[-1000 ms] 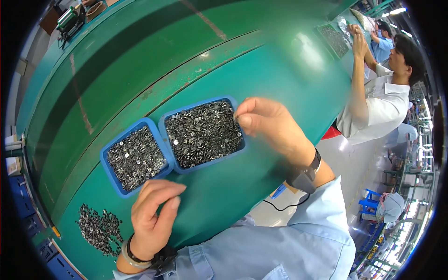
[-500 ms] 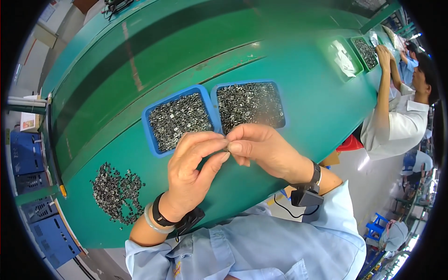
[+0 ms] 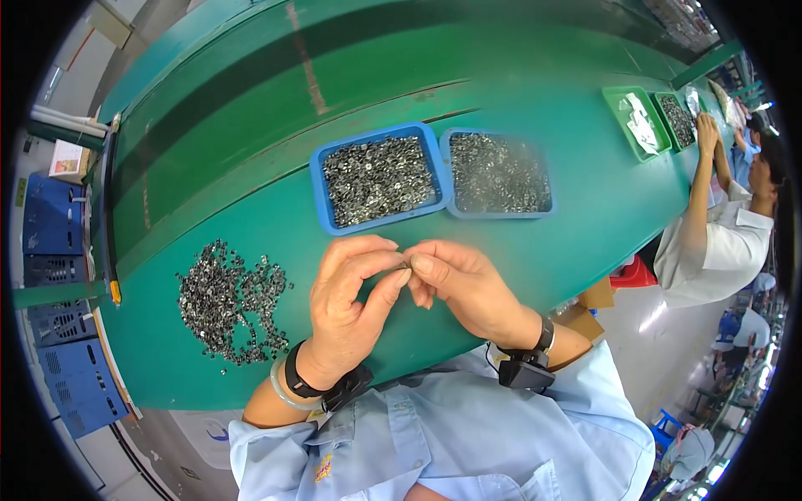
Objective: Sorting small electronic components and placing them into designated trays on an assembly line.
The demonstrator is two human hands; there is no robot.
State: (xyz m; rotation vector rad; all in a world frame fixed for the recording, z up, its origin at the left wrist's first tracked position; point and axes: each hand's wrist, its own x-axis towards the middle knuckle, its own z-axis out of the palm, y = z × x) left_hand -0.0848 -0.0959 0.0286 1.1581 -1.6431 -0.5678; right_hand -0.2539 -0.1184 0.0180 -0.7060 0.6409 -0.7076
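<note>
My left hand [image 3: 352, 288] and my right hand [image 3: 472, 284] meet over the green table in front of my chest. Thumb and forefinger of each are pinched together, tip to tip, around something tiny and dark, too small to name. Just beyond the hands stands a blue tray [image 3: 318, 188] filled with small dark and silvery metal parts [image 3: 376, 182]. A second blue tray [image 3: 493, 215] with similar parts touches its right side; a blur covers some of it. Left of my left hand, a loose heap of small dark parts [image 3: 213, 296] lies directly on the tabletop.
The green table [image 3: 334, 100] has a raised ledge along its far side. Further right are a green tray with white pieces [image 3: 616, 104] and a green tray of dark parts [image 3: 675, 121]. A co-worker in a white shirt [image 3: 714, 250] sits there. Blue crates [image 3: 83, 376] are at far left.
The view has shifted, so the trays and heap appear higher and further right. Both hands keep their fingertip pinch, now with more space between them and the trays.
</note>
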